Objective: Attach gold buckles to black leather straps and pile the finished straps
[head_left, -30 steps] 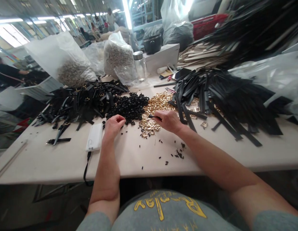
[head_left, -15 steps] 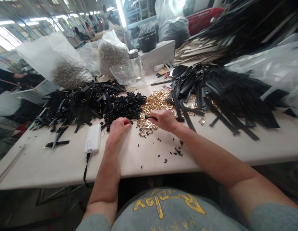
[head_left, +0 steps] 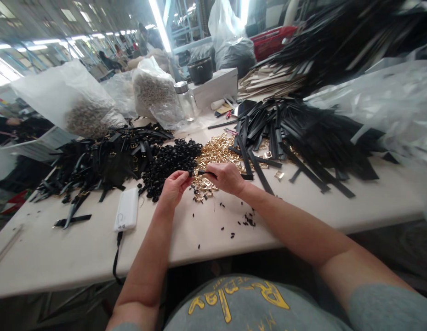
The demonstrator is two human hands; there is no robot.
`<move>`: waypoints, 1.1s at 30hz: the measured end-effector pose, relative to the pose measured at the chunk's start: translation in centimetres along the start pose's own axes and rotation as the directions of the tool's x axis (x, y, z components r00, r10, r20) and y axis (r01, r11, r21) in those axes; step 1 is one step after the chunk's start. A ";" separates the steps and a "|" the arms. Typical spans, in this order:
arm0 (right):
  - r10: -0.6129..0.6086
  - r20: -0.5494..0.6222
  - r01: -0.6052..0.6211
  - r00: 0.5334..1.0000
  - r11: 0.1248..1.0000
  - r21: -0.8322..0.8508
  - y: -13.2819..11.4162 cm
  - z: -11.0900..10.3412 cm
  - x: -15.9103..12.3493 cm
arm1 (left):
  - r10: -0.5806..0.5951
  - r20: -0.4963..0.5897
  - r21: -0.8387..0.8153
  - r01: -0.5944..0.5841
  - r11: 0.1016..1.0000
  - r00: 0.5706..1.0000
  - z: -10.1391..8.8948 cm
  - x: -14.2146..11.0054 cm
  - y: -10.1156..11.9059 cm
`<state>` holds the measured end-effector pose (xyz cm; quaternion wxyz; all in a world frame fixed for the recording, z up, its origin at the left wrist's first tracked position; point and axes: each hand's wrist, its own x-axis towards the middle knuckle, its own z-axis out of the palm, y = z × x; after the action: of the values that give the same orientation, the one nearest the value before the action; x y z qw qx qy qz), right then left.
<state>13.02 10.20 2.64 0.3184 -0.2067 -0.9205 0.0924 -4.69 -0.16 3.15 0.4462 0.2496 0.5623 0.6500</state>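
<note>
My left hand [head_left: 175, 187] pinches a small black loop [head_left: 190, 174] between thumb and fingertips. Facing it, my right hand [head_left: 227, 178] is closed around a black strap [head_left: 202, 173], whose tip points left at the loop. Whether the tip touches the loop is too small to tell. Behind my left hand lies a heap of black loops [head_left: 175, 158]. Gold buckles [head_left: 220, 149] are spread just beyond my right hand. Small black bits [head_left: 248, 219] lie scattered on the table in front of my forearms.
Black straps [head_left: 303, 138] are piled at the right, buckled straps [head_left: 110, 156] at the left. A white power bank [head_left: 126, 209] with a cable lies near the left forearm. Filled plastic bags [head_left: 154, 89], a glass jar [head_left: 186, 102] and a white box [head_left: 216, 87] stand behind.
My left hand has lifted from the edge of the loop heap with a loop and come up to the strap tip. The whole view has shifted somewhat, with the table sliding left.
</note>
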 end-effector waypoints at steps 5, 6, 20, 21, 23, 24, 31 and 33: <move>0.024 0.001 -0.024 1.000 1.000 0.006 -0.4 0.1 0.0 | -0.086 0.077 -0.109 0.094 0.990 0.993 1.5 -0.3 -0.7; 0.026 0.006 -0.026 1.000 1.000 0.003 -0.4 0.1 0.0 | -0.091 0.085 -0.112 0.100 0.989 0.992 1.7 -0.3 -0.8; 0.076 0.145 -0.096 0.987 0.986 0.138 -0.2 0.2 0.1 | 0.009 0.108 -0.013 -0.008 1.000 0.994 2.0 -0.7 -0.8; 0.099 0.148 -0.124 0.984 0.977 0.171 -0.3 0.1 0.1 | 0.004 0.117 -0.012 -0.003 1.000 0.993 2.1 -0.8 -0.8; 0.125 0.154 -0.160 0.980 0.958 0.239 -0.5 -0.1 0.1 | -0.009 0.144 -0.002 0.009 1.000 0.989 2.3 -0.9 -1.1; 0.126 0.155 -0.164 0.980 0.949 0.270 -0.6 -0.2 0.1 | -0.015 0.161 0.007 0.015 1.000 0.987 2.5 -0.9 -1.2; 0.108 0.150 -0.165 0.983 0.875 0.454 -0.6 0.2 0.1 | -0.030 0.113 0.101 0.018 0.995 0.993 2.5 -1.0 -1.3; 0.129 0.165 -0.196 0.978 0.842 0.502 -0.4 0.4 0.1 | -0.035 0.101 0.095 0.026 0.995 0.994 2.3 -0.9 -1.1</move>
<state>12.55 9.84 2.49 0.2948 -0.1852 -0.8593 0.3747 -2.00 0.18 2.85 0.4721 0.2944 0.5723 0.6024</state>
